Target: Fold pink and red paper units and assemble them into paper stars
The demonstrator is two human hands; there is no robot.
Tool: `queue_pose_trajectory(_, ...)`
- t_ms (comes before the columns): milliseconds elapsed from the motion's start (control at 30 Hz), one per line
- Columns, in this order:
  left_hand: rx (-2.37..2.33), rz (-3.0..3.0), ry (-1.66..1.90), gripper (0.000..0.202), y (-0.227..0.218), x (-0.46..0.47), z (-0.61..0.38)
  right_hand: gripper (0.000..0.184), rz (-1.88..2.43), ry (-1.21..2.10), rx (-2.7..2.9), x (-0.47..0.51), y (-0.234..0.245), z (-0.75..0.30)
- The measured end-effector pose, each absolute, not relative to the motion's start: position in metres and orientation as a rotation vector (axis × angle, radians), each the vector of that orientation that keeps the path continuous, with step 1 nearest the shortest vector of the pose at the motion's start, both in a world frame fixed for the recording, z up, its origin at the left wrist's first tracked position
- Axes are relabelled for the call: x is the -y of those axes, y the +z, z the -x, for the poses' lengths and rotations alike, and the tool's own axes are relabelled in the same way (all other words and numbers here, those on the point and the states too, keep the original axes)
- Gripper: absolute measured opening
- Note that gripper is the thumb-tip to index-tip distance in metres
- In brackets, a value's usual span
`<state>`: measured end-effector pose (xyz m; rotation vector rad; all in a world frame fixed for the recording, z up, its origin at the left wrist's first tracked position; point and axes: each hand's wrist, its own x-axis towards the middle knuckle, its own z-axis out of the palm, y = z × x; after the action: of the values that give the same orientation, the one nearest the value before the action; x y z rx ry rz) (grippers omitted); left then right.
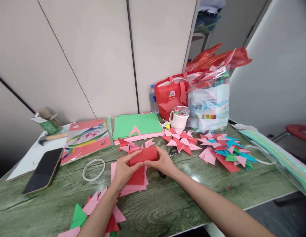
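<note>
A piece of red paper (144, 156), bent over into a rolled or folded strip, is held up between both hands. My left hand (125, 167) grips its left end, thumb below and fingers behind. At the right end, my right hand (161, 160) pinches it the same way. Beneath them lies a stack of pink and red paper squares (137, 179). Folded pink and red paper pieces (129, 144) sit just behind the hands. Black-handled scissors (173, 151) are partly hidden by my right hand and wrist.
Folded-paper stars (182, 141) and a multicoloured paper pile (224, 149) lie to the right. Green paper sheets (137, 125), a white mug (180, 118) and a red bag (167, 98) stand behind. A phone (44, 170), cable (93, 170) and paper pack (86, 140) are left.
</note>
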<state>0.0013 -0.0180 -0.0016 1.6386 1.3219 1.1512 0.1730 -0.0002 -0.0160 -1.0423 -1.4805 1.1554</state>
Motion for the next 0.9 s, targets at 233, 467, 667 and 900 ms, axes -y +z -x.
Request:
queue_pose_trajectory(233,-1.335,-1.608,1.22,0.038,-0.0046,0.0159,-0.0004,0.038,0.841,1.391,1.353,-0.0006,-0.0166,-0.1715)
queue_pose_trajectory(467,-1.343,-1.583,1.2,0.027,-0.0048,0.0163,0.0007,0.031,0.881,1.332,1.394,0.002,-0.0157,-0.1715)
queue_pose_trajectory(667,-1.323,-1.479,1.202,0.031,-0.003,0.0155,0.0023,0.039,0.797,1.552,1.286,0.0012,-0.0117,-0.1729)
queue_pose_trajectory(900,-1.309,-1.319,1.261,0.039,-0.0005,0.0126,0.0033,0.041,0.688,1.676,1.167,-0.0034,-0.0114,-0.1745)
